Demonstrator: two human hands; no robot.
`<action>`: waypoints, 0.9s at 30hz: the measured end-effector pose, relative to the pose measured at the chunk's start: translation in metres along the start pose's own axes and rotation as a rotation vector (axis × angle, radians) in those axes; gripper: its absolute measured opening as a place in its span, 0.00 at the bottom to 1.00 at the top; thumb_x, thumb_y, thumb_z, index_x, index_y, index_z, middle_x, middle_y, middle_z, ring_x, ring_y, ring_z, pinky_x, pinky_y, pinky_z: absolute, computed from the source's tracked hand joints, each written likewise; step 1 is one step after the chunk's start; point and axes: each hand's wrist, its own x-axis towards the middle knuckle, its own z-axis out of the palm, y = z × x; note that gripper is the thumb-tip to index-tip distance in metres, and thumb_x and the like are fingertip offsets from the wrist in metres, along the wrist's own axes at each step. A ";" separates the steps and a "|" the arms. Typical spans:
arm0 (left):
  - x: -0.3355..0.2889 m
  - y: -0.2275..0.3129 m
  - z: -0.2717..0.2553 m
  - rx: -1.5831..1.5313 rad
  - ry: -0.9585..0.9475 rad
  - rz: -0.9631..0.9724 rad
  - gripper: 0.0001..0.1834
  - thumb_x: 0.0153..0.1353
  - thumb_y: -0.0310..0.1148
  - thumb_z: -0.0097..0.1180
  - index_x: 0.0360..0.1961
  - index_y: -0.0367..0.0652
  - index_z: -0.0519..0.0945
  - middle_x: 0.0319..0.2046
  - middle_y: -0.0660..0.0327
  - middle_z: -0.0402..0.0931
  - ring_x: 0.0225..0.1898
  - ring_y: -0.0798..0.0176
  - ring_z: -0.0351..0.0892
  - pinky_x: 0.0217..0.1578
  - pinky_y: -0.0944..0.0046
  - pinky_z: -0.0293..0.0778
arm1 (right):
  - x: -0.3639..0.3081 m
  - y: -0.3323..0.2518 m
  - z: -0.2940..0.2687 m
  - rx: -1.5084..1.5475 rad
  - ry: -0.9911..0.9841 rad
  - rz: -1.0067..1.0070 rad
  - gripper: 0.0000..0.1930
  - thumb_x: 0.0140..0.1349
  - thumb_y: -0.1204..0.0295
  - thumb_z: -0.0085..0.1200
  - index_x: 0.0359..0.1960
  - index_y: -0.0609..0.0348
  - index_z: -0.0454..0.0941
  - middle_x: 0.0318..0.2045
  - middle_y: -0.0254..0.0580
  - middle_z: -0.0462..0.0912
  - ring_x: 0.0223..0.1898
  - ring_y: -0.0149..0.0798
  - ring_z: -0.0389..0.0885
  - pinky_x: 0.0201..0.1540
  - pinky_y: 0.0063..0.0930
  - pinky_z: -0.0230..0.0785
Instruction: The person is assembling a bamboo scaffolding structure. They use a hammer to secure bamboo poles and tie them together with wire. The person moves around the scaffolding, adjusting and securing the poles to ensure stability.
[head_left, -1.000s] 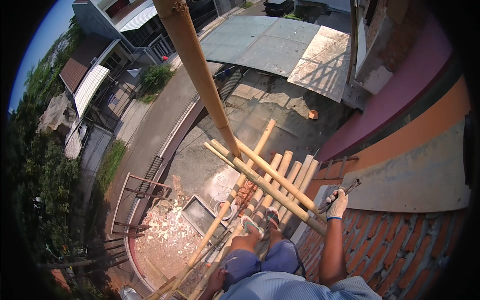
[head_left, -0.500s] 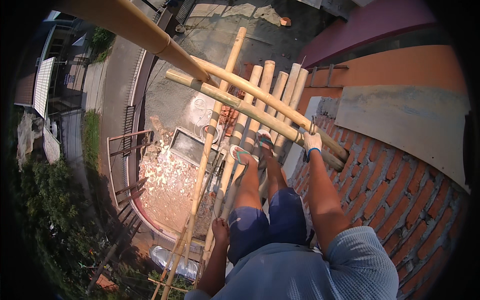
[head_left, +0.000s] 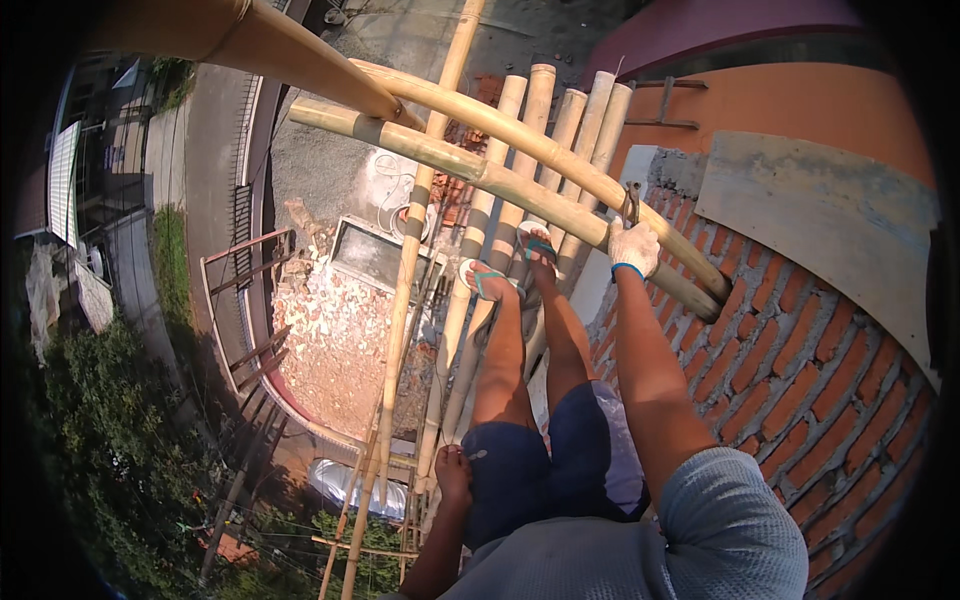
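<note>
My right hand [head_left: 634,248], in a pale work glove with a blue cuff, is closed around a pair of pincers [head_left: 631,204]. Their rusty head points away from me, over two bamboo poles. The hand rests at the nearer pole [head_left: 440,157]; the farther pole [head_left: 520,145] runs beside it, and both end in the brick wall [head_left: 770,350]. My bare left hand [head_left: 452,472] is curled beside my left thigh, close to the bamboo below. Whatever its fingers hold is hidden.
My sandalled feet stand on several bamboo poles [head_left: 540,110] laid side by side, high above the ground. A thick bamboo post [head_left: 300,55] rises at upper left. Below lie a mortar trough [head_left: 365,255] and rubble [head_left: 335,340]. A grey board [head_left: 820,220] leans on the wall.
My right hand, with the pincers, sits slightly higher in view and is turned more. My left hand has shifted slightly toward my thigh. The whole view has tilted and moved a little.
</note>
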 end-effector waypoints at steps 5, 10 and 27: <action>0.015 0.000 -0.016 0.102 -0.007 0.103 0.11 0.79 0.39 0.45 0.42 0.47 0.75 0.17 0.71 0.62 0.15 0.76 0.58 0.15 0.70 0.52 | 0.000 0.005 -0.026 0.035 -0.112 0.025 0.39 0.62 0.38 0.58 0.57 0.64 0.78 0.56 0.61 0.81 0.59 0.60 0.80 0.62 0.50 0.73; 0.007 0.032 -0.033 0.767 -0.016 0.527 0.14 0.77 0.41 0.46 0.44 0.44 0.80 0.23 0.53 0.78 0.25 0.52 0.79 0.28 0.52 0.71 | -0.071 -0.025 -0.099 0.487 0.096 -0.493 0.16 0.67 0.69 0.58 0.53 0.61 0.81 0.47 0.56 0.85 0.51 0.55 0.84 0.57 0.47 0.74; -0.153 0.206 -0.005 1.116 -0.317 1.138 0.16 0.75 0.46 0.51 0.43 0.45 0.80 0.35 0.50 0.83 0.41 0.43 0.83 0.41 0.48 0.76 | -0.243 -0.059 -0.342 0.099 -0.834 -1.434 0.13 0.72 0.58 0.54 0.42 0.52 0.84 0.36 0.53 0.85 0.41 0.62 0.83 0.42 0.51 0.76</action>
